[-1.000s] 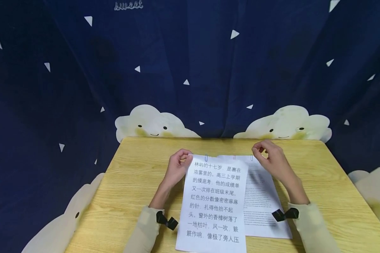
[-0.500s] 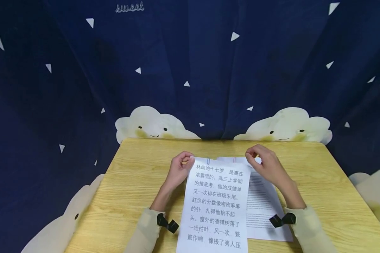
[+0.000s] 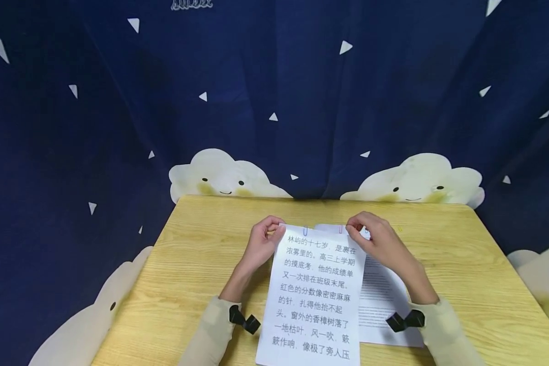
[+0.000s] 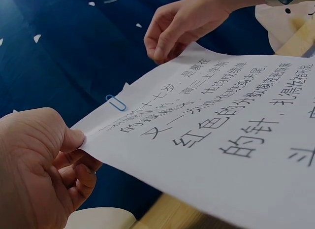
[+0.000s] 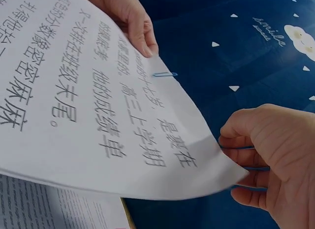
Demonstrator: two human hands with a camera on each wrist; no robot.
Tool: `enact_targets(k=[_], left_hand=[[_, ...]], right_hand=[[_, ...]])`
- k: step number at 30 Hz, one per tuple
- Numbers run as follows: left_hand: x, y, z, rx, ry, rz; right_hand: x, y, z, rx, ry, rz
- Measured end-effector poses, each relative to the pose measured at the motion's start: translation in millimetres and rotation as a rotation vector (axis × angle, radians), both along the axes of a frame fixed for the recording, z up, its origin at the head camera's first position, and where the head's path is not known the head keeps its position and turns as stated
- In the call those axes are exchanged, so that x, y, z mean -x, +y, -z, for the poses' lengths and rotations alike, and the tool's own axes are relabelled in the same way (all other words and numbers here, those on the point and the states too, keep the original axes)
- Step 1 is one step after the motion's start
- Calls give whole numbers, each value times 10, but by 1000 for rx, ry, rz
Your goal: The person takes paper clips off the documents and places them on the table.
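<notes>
My left hand (image 3: 263, 239) pinches the top-left corner of a clipped stack of paper (image 3: 315, 300) printed in large Chinese characters. A blue paper clip (image 4: 116, 103) sits on the stack's top edge. The stack is tilted up off the table, as both wrist views show. At its top-right corner is my right hand (image 3: 382, 241), thumb at the edge and fingers curled behind the corner; how firmly it grips is hard to tell. Behind and to the right lie papers with small print (image 3: 379, 300), partly covered by the stack, with a pink paper clip (image 3: 340, 229) at their top edge.
The wooden table (image 3: 201, 254) extends to both sides of the papers. A dark blue curtain (image 3: 238, 76) with white triangles and smiling clouds hangs behind and beside it.
My right hand has moved left and slightly down, from beyond the rear papers' top edge to the stack's top-right corner. The left hand, still pinching its corner, has shifted slightly right with the stack.
</notes>
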State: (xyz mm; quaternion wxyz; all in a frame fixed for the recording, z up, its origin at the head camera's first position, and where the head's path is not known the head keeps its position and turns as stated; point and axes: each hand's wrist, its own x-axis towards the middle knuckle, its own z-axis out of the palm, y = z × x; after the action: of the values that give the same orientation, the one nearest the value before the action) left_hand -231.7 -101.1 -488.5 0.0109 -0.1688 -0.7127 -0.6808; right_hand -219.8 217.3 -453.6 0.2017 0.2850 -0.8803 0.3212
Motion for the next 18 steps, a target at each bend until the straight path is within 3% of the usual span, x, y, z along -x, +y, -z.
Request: enact_targets(k=[11,18], left_hand=[[-27,47,-20,-15,6,20],[-36,51,-29,-10,10,15]], right_hand=[[-16,-204,5,-44,-138,-38],[-7,-338,-37,-83,-72,-75]])
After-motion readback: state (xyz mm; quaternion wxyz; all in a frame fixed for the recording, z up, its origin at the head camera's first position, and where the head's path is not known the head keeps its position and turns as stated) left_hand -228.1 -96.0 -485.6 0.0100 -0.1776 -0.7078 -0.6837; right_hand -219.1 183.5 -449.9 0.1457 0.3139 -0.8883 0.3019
